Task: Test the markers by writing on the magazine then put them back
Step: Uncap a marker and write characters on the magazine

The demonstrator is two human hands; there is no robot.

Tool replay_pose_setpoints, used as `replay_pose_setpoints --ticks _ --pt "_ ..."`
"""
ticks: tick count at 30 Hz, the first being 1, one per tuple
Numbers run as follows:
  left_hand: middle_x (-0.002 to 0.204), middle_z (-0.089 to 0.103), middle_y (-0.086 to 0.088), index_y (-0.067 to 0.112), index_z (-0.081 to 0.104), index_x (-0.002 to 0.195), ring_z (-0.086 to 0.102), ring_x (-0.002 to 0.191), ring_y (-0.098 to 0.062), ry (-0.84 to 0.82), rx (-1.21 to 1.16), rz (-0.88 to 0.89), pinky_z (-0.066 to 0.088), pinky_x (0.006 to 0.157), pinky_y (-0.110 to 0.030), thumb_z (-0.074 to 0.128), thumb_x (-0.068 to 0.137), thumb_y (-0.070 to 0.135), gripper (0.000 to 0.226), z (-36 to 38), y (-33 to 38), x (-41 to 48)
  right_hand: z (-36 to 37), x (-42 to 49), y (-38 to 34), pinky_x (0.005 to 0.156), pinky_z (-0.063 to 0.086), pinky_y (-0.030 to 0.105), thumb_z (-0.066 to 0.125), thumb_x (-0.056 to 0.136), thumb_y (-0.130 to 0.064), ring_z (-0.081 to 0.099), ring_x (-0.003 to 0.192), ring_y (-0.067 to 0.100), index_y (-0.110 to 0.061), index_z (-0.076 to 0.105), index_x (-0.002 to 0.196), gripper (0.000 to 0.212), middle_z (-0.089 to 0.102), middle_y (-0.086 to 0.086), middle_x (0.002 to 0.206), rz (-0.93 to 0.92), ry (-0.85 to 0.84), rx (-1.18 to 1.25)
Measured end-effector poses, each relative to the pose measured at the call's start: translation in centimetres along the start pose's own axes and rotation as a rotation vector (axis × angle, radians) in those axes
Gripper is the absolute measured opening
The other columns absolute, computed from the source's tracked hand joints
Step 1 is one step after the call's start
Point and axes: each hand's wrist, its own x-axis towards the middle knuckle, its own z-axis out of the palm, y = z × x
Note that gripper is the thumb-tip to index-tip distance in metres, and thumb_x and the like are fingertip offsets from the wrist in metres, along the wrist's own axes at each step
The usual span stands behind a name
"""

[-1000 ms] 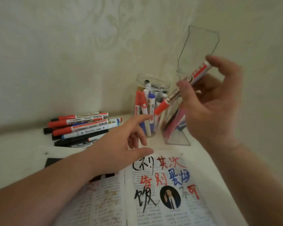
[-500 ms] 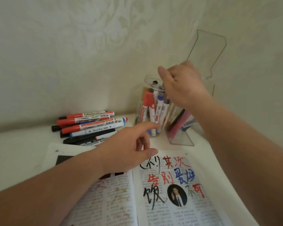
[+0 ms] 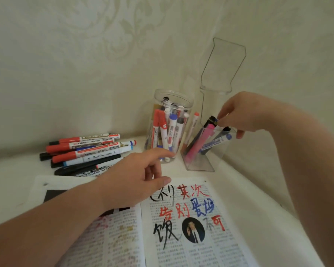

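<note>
At the acrylic holder, your right hand seems to pinch the black marker; left hand relaxed, empty. Sideways pull could tip the holder.

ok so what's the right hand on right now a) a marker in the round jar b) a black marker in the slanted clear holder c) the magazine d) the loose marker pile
b: the right hand pinches the top end of the black marker that leans in the slanted clear holder.
</note>
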Motion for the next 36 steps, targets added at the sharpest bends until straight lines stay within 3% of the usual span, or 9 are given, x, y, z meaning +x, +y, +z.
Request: replay_pose_setpoints --ticks 5,9,14,18,21,26,29,33,36 --pt "0.090 0.065 0.012 0.048 0.058 0.125 0.063 0.074 -0.017 0.012 -0.015 0.012 0.053 0.069 -0.027 0.074 0.090 0.032 0.041 -0.1 -0.3 -0.1 -0.2 1.0 -0.5 0.068 0.058 0.025 0.066 0.083 -0.003 0.074 0.062 0.015 -0.025 0.075 0.101 0.029 0.072 -0.006 0.058 0.049 -0.106 -0.113" --pt "0.089 0.066 0.012 0.044 0.060 0.125 0.064 0.075 -0.017 0.016 -0.026 0.014 0.052 0.068 -0.024 0.074 0.090 0.032 0.039 -0.1 -0.4 -0.2 -0.1 1.9 -1.0 0.084 0.062 0.033 0.072 0.082 -0.002 0.077 0.074 0.019 -0.006 0.075 0.112 0.030 0.079 0.004 0.081 0.053 -0.144 -0.220" --pt "0.087 0.066 0.012 0.040 0.062 0.126 0.064 0.073 -0.017 0.010 -0.047 0.015 0.053 0.069 -0.024 0.073 0.091 0.031 0.037 -0.1 -0.4 -0.2 0.1 2.1 -1.1 0.042 0.049 0.019 0.071 0.082 0.004 0.066 0.055 0.014 -0.008 0.073 0.112 0.032 0.071 0.001 0.069 0.047 -0.081 -0.191" --pt "0.086 0.065 0.013 0.039 0.063 0.125 0.064 0.073 -0.016 0.008 -0.043 0.012 0.052 0.067 -0.022 0.073 0.092 0.031 0.036 0.0 -0.4 -0.1 -0.3 1.8 -0.1 0.059 0.053 0.028 0.070 0.084 0.006 0.070 0.085 0.027 -0.020 0.064 0.122 0.047 0.069 0.007 0.089 0.049 0.170 -0.042" --pt "0.087 0.066 0.012 0.039 0.063 0.124 0.063 0.073 -0.015 0.013 -0.035 0.021 0.051 0.067 -0.020 0.072 0.092 0.031 0.035 0.0 -0.5 -0.2 -1.2 0.6 1.1 0.076 0.059 0.038 0.070 0.085 -0.006 0.071 0.089 0.025 -0.031 0.061 0.124 0.048 0.074 0.004 0.100 -0.026 0.468 0.133" --pt "0.093 0.064 0.014 0.044 0.063 0.117 0.061 0.078 -0.017 0.077 -0.063 0.059 0.052 0.071 -0.026 0.069 0.092 0.040 0.026 -0.1 -0.1 -0.1 -3.2 -2.5 5.0 0.064 0.061 0.042 0.062 0.087 -0.058 0.071 0.070 0.006 -0.060 0.055 0.105 0.019 0.070 -0.019 0.083 -0.163 0.871 0.522" --pt "0.096 0.062 0.015 0.047 0.060 0.120 0.062 0.083 -0.014 0.100 -0.099 0.085 0.053 0.073 -0.024 0.059 0.091 0.057 0.031 0.0 0.2 -0.1 -1.1 -3.1 9.1 0.060 0.061 0.038 0.066 0.078 -0.078 0.072 0.073 0.013 -0.030 0.066 0.116 0.062 0.073 -0.009 0.089 -0.175 0.854 0.743" --pt "0.093 0.065 0.007 0.044 0.060 0.113 0.065 0.083 -0.016 0.047 -0.148 0.075 0.056 0.077 -0.042 0.055 0.096 0.054 0.021 0.2 0.4 -0.1 6.0 -6.2 -0.2 0.050 0.057 0.029 0.078 0.087 -0.014 0.070 0.055 0.021 -0.014 0.064 0.094 0.016 0.073 0.007 0.071 -0.379 0.525 1.238" --pt "0.088 0.069 0.013 0.043 0.061 0.105 0.067 0.080 -0.007 0.069 -0.009 0.038 0.055 0.076 -0.034 0.060 0.098 0.035 0.010 0.3 0.0 0.1 10.8 -5.3 -1.8 0.050 0.057 0.029 0.074 0.088 -0.002 0.068 0.052 0.022 -0.011 0.064 0.089 0.013 0.073 0.010 0.069 -0.351 0.421 1.392"
